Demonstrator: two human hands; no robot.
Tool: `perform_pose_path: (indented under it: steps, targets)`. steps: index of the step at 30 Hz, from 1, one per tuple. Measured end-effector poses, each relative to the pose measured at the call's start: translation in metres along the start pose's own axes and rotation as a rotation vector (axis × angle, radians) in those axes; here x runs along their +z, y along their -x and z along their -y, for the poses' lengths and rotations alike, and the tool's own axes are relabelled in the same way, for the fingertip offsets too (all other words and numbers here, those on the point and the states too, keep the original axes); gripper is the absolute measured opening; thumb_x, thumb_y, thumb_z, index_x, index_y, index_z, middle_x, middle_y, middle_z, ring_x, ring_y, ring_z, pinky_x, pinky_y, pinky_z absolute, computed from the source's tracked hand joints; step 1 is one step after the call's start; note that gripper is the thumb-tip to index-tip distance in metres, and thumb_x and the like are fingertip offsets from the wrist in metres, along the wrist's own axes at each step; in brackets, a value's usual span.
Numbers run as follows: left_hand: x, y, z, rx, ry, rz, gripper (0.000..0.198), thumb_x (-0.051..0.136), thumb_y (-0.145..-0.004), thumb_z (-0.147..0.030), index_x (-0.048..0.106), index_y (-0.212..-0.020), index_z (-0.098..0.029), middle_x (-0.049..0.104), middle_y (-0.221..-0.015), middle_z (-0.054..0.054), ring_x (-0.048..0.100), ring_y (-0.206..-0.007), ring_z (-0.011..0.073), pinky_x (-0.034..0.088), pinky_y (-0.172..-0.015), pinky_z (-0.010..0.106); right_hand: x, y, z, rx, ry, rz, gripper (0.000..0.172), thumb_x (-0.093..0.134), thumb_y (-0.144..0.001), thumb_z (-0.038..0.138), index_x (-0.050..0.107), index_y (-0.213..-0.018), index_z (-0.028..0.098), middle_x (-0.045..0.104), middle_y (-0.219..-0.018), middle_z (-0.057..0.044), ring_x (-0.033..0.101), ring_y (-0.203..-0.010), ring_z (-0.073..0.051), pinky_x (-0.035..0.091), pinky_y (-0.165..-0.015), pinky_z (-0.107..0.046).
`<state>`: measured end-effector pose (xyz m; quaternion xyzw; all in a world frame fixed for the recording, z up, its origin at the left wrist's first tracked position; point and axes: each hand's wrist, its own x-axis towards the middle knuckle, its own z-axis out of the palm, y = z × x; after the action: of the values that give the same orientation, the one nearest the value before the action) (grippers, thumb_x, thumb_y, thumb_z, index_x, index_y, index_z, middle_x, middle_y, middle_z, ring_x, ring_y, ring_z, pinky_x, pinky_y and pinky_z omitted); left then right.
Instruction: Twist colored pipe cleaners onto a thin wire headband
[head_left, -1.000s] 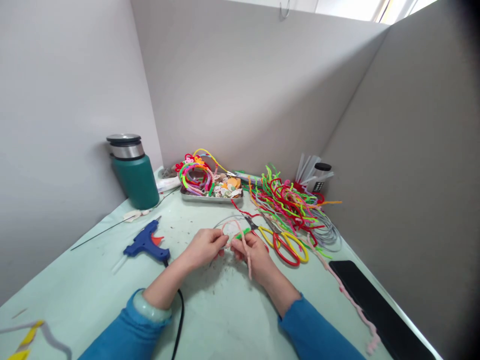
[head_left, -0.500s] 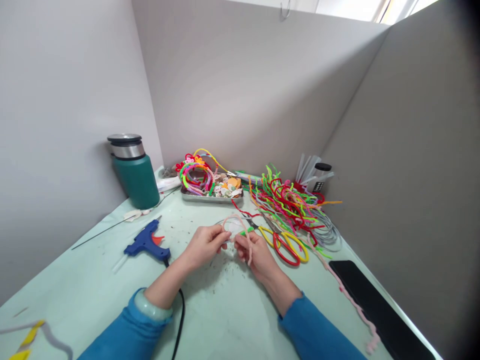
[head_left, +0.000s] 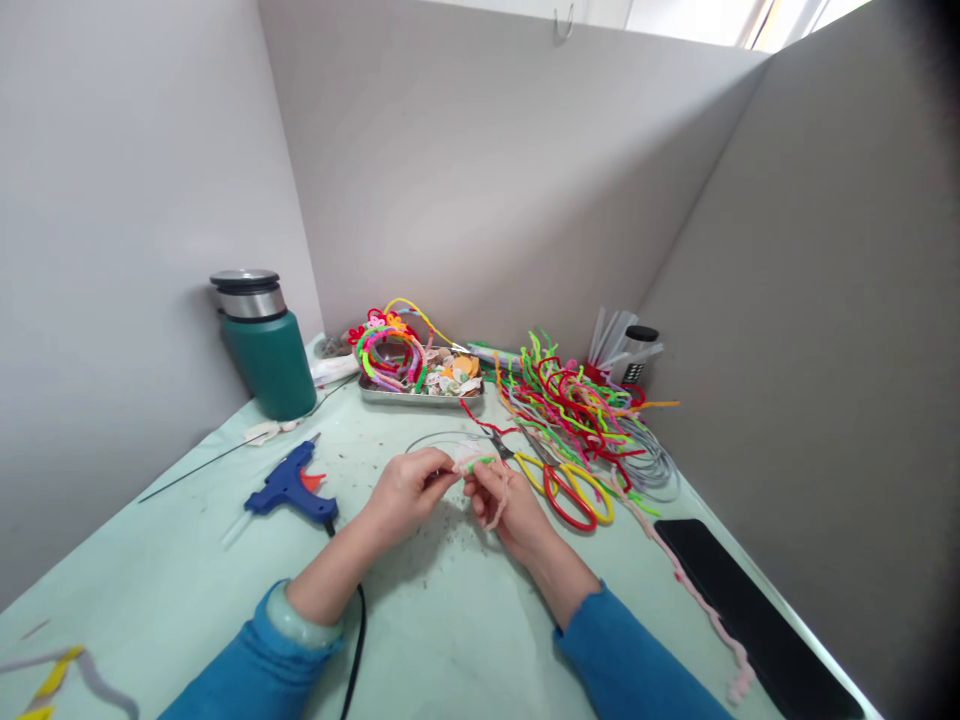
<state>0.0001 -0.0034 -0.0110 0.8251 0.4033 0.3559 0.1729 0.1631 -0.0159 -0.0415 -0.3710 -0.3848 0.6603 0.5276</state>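
Note:
My left hand pinches one end of a pale pink pipe cleaner between thumb and fingers. My right hand is closed on the same pipe cleaner, whose loose end curls down over its fingers. A short bright green piece shows between the two hands, along with a thin grey wire that arcs out behind them. Just where the pink strand meets the wire is hidden by my fingertips. Scissors with red and yellow handles lie right of my right hand.
A blue glue gun lies at left, its black cord running forward. Behind it stands a green bottle. A metal tray holds finished-looking coloured loops. A heap of pipe cleaners and a black flat object lie at right.
The raised pink loop between my hands has come down, and its strand now lies lower along my right hand. My fingertips have drawn closer together.

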Motion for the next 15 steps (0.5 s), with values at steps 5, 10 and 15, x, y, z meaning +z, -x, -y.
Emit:
perform_pose_path:
  steps: [5, 10, 15]
  targets:
    - [-0.003, -0.001, 0.005, -0.036, -0.066, -0.059, 0.018, 0.047, -0.083, -0.025, 0.063, -0.081, -0.017, 0.063, -0.076, 0.005, 0.054, -0.067, 0.0139, 0.038, -0.063, 0.022, -0.003, 0.000, 0.008, -0.011, -0.081, -0.033, 0.050, 0.048, -0.073, 0.063, 0.059, -0.067, 0.015, 0.054, -0.051, 0.000, 0.039, -0.034, -0.006, 0.028, -0.033, -0.018]
    - [-0.004, -0.003, 0.006, -0.108, -0.090, -0.082, 0.021, 0.045, -0.083, -0.029, 0.063, -0.082, -0.018, 0.064, -0.076, 0.004, 0.055, -0.067, 0.0141, 0.037, -0.063, 0.022, -0.008, 0.005, 0.013, -0.152, -0.072, 0.016, 0.035, 0.053, -0.076, 0.052, 0.057, -0.065, 0.018, 0.031, -0.037, 0.009, 0.020, -0.033, -0.005, 0.017, -0.037, -0.019]
    - [-0.011, -0.006, 0.008, -0.250, 0.049, -0.148, 0.024, 0.043, -0.083, -0.034, 0.061, -0.080, -0.017, 0.053, -0.060, -0.002, 0.045, -0.055, 0.0113, 0.033, -0.054, 0.021, -0.012, 0.012, 0.012, -0.141, 0.032, 0.158, 0.029, 0.057, -0.075, 0.040, 0.058, -0.057, 0.017, 0.026, -0.039, 0.008, 0.019, -0.038, -0.006, 0.016, -0.041, -0.022]
